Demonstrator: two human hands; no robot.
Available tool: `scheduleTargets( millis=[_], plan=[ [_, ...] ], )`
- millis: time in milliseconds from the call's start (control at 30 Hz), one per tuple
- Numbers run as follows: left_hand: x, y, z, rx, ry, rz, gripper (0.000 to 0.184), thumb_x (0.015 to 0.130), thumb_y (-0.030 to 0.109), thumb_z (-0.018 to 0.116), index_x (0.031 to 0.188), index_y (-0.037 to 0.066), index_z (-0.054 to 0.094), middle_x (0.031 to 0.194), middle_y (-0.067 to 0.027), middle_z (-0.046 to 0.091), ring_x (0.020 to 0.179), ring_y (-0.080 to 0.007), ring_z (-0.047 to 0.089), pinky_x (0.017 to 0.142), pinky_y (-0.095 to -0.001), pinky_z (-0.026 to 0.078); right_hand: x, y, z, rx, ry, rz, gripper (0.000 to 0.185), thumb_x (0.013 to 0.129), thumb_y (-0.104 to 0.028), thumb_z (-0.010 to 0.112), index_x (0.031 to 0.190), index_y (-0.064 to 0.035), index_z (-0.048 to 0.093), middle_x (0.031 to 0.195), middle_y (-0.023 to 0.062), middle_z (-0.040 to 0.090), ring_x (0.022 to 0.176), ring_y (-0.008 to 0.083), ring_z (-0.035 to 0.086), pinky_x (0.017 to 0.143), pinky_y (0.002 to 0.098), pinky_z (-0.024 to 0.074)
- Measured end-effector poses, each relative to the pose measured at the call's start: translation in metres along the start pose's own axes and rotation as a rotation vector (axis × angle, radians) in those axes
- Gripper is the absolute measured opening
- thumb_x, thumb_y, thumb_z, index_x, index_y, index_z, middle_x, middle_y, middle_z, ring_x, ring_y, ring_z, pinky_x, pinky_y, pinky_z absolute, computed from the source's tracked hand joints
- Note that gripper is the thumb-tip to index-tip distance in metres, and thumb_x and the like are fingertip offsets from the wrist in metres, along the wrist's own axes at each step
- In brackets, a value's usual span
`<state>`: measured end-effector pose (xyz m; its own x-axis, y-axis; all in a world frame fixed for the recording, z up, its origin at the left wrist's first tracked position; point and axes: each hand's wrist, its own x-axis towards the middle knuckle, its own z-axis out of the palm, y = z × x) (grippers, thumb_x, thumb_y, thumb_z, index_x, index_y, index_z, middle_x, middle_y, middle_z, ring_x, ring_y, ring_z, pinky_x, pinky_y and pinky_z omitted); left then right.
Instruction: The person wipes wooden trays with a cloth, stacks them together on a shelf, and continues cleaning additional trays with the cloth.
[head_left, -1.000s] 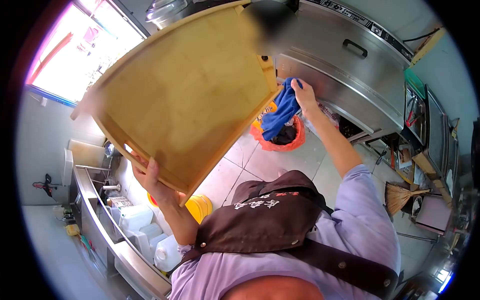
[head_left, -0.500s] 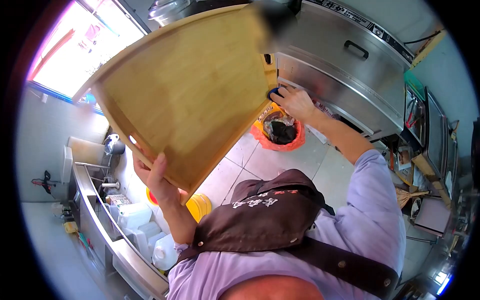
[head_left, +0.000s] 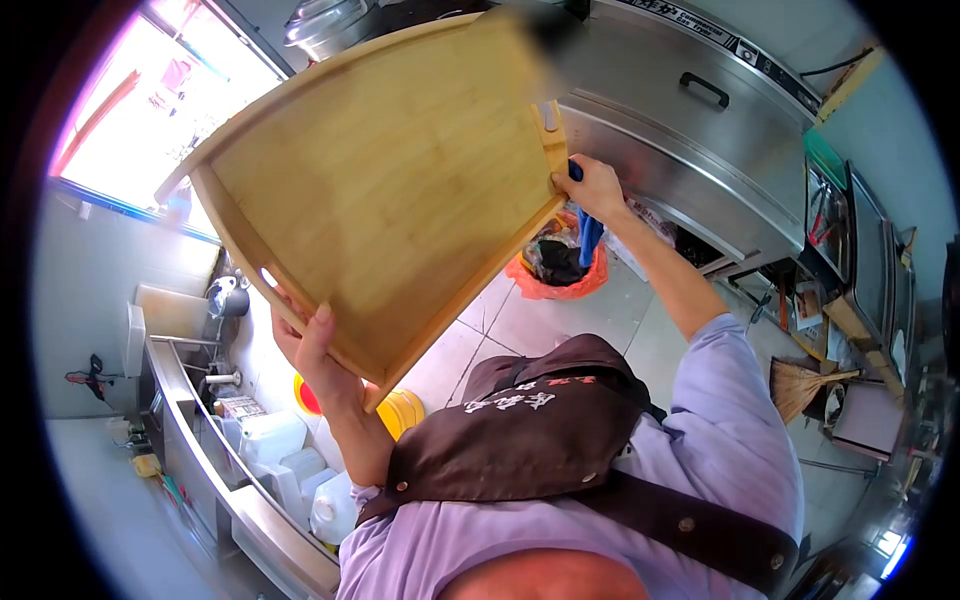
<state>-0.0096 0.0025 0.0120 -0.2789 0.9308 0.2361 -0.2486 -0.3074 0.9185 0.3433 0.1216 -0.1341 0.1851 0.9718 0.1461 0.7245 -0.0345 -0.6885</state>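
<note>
A wooden serving tray (head_left: 390, 180) with raised rims and handle slots is held up, tilted, before me. My left hand (head_left: 318, 335) grips its near left side, thumb on the inner face and fingers by the handle slot. At the right-hand rim, my right hand (head_left: 592, 188) is closed on a blue cloth (head_left: 590, 235), which hangs down below the fingers. The right thumb and fingers meet the tray's outer edge with the cloth. Part of the tray's far corner is blurred.
Below the tray stands a bin with an orange-red liner (head_left: 565, 287), full of rubbish. A steel fryer unit (head_left: 690, 150) is at the right. Plastic jugs (head_left: 335, 508), a yellow bucket (head_left: 398, 412) and a steel sink counter (head_left: 200, 430) are at the left. A straw broom (head_left: 800, 388) leans right.
My right hand has moved slightly right and up along the tray's rim, and the blue cloth now hangs down in view. The tray has turned slightly; the left hand keeps its grip.
</note>
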Motion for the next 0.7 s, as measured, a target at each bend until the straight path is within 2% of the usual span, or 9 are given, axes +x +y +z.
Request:
scheduleTargets(
  millis=[100, 200, 300, 400, 700],
  plan=[
    [-0.001, -0.001, -0.004, 0.035, -0.022, -0.013, 0.057, 0.071, 0.016, 0.069, 0.121, -0.002, 0.048, 0.108, -0.0125, 0.06, 0.098, -0.0235, 0.062, 0.091, -0.0343, 0.049, 0.0, 0.001, -0.001, 0.028, 0.001, -0.018, 0.037, 0.079, -0.035, 0.064, 0.092, 0.0001, 0.066, 0.075, 0.0202, 0.067, 0.076, 0.0371, 0.066, 0.073, 0.0428, 0.052],
    [-0.002, -0.001, -0.005, 0.041, -0.044, -0.008, 0.058, 0.071, 0.017, 0.07, 0.121, -0.002, 0.048, 0.109, -0.0122, 0.06, 0.098, -0.0234, 0.062, 0.091, -0.0343, 0.049, 0.001, 0.007, 0.008, -0.034, 0.049, -0.076, 0.034, 0.079, -0.032, 0.064, 0.092, -0.0006, 0.065, 0.079, 0.0212, 0.067, 0.077, 0.0375, 0.066, 0.074, 0.0435, 0.0518],
    [-0.001, -0.003, -0.009, 0.074, -0.03, -0.012, 0.06, 0.07, 0.018, 0.071, 0.121, -0.001, 0.048, 0.109, -0.0115, 0.06, 0.098, -0.0232, 0.062, 0.091, -0.0345, 0.049, -0.002, 0.007, 0.008, -0.026, 0.015, -0.099, 0.041, 0.076, -0.028, 0.066, 0.109, -0.0023, 0.064, 0.095, 0.0219, 0.067, 0.088, 0.0358, 0.066, 0.081, 0.0399, 0.0517],
    [-0.004, 0.0, -0.006, 0.071, 0.003, -0.007, 0.06, 0.069, 0.019, 0.071, 0.121, -0.001, 0.049, 0.108, -0.0112, 0.061, 0.097, -0.0233, 0.063, 0.091, -0.0351, 0.049, -0.006, 0.004, 0.008, 0.097, 0.005, -0.097, 0.033, 0.077, -0.028, 0.062, 0.095, -0.0007, 0.064, 0.085, 0.0225, 0.067, 0.083, 0.0374, 0.065, 0.077, 0.0439, 0.0508],
    [-0.006, 0.0, -0.011, 0.09, 0.009, -0.043, 0.063, 0.067, 0.022, 0.074, 0.12, -0.001, 0.05, 0.106, -0.0113, 0.061, 0.096, -0.024, 0.063, 0.091, -0.0353, 0.049, -0.008, 0.006, 0.008, 0.031, -0.084, -0.055, 0.034, 0.076, -0.029, 0.064, 0.094, -0.0001, 0.064, 0.085, 0.0236, 0.066, 0.085, 0.0387, 0.064, 0.079, 0.0448, 0.0501]
  ],
)
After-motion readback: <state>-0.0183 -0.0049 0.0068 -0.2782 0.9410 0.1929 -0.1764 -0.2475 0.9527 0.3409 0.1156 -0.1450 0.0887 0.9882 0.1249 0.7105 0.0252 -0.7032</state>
